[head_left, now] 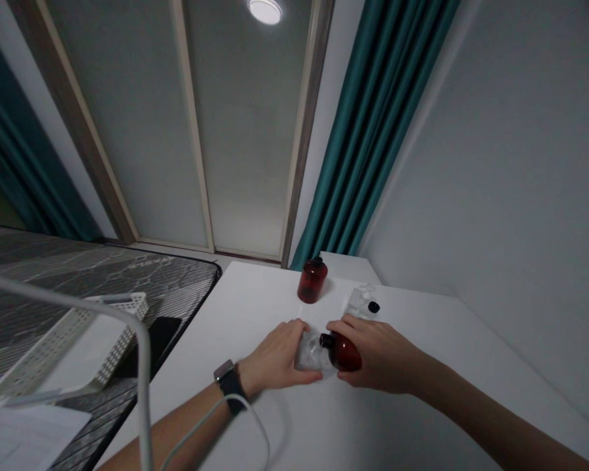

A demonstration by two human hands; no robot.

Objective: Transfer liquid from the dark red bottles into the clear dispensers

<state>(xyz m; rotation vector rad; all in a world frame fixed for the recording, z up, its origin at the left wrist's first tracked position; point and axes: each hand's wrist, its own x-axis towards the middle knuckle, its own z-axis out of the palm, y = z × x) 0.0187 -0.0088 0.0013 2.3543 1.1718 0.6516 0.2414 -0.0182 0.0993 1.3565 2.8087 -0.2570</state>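
Observation:
My left hand point(282, 356), with a dark-banded watch on its wrist, is wrapped round a clear transparent container point(310, 352) on the white table point(235, 307). My right hand point(373, 353) grips a dark red bottle point(344, 352), tilted on its side, its black neck pointing left over the clear container. Whether the neck touches the container I cannot tell. Behind my hands, another dark red bottle point(313, 280) with a black top stands upright. Just beyond my right hand lies a clear item point(358, 303) beside a small black cap point(374, 307).
At the left, a white perforated basket point(63, 353) rests on a grey patterned surface point(167, 275), near papers point(29, 435) and a black flat object point(160, 337). A pale curved bar point(144, 379) and a thin cable point(255, 418) cross the foreground. A wall stands right.

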